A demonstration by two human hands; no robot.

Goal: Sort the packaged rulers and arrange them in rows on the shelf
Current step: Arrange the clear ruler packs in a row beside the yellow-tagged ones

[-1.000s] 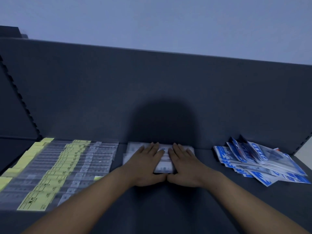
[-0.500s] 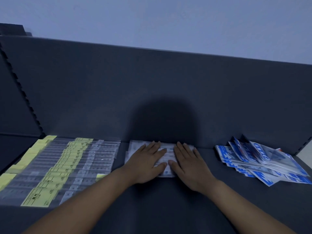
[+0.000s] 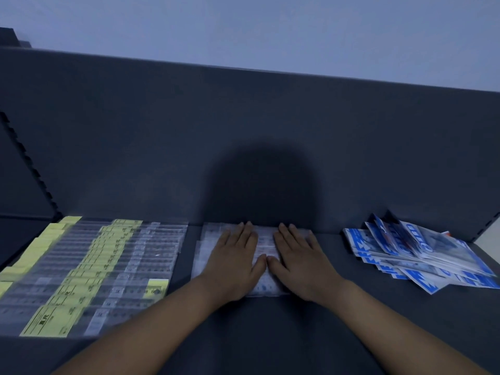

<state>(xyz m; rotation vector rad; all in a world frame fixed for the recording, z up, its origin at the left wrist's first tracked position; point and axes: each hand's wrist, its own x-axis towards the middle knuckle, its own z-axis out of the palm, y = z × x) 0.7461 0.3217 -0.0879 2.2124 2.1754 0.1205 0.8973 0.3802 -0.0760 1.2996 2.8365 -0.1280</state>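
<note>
Both hands lie flat, palms down, on a small stack of clear-packaged rulers (image 3: 263, 250) in the middle of the dark shelf (image 3: 270, 334). The left hand (image 3: 232, 262) and right hand (image 3: 299, 262) sit side by side, thumbs nearly touching, fingers stretched out and gripping nothing, only pressing the packs down; the fingertips reach almost to the shelf's back panel (image 3: 243, 131).

Out beyond the left hand's little finger, the yellow-labelled rulers (image 3: 89, 269) are already laid in neat overlapping rows, so that part looks finished. Out beyond the right hand's little finger, well apart, the blue-and-white packs (image 3: 422, 258) lie in a loose, fanned heap, not yet sorted.

The stack under the palms appears to be getting squared up against the back panel, though the light is dim and its edges are hard to make out. By my reading the task is roughly halfway: one group is done, one is being tidied, and the blue heap is left.
</note>
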